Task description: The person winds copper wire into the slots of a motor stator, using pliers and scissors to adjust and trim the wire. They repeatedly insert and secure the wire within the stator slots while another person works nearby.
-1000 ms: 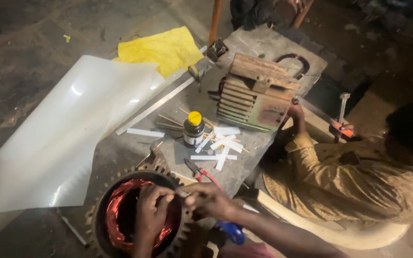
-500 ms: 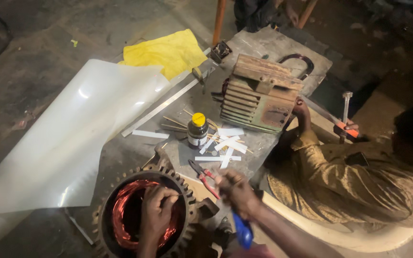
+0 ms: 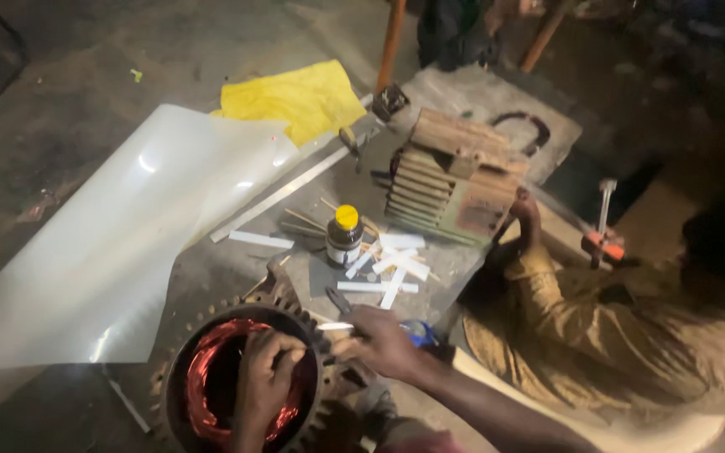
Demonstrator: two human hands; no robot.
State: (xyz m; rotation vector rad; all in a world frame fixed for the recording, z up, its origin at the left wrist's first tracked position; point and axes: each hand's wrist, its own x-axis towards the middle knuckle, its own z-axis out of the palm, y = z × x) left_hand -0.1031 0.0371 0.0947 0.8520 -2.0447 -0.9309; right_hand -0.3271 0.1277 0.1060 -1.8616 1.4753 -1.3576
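A round motor stator (image 3: 179, 335) with copper winding (image 3: 203, 394) stands at the bottom left. My left hand (image 3: 263, 373) is inside its bore, fingers curled against the inner wall near the rim. My right hand (image 3: 383, 342) hovers just right of the rim and pinches a thin white strip (image 3: 333, 325) that points toward the stator. A blue-handled tool (image 3: 419, 332) lies under that hand. More cut white strips (image 3: 396, 267) are scattered on the bench beside a dark bottle with a yellow cap (image 3: 345, 236).
A large white sheet (image 3: 119, 243) drapes off the bench at left, with a yellow cloth (image 3: 295, 99) behind it. A finned motor housing (image 3: 451, 180) sits at the back; a co-worker in a tan shirt (image 3: 597, 327) touches it. An orange-handled tool (image 3: 604, 243) lies at right.
My right hand reached right toward the blue-handled tool, then came back to the stator rim holding a white strip. My left hand stayed inside the stator.
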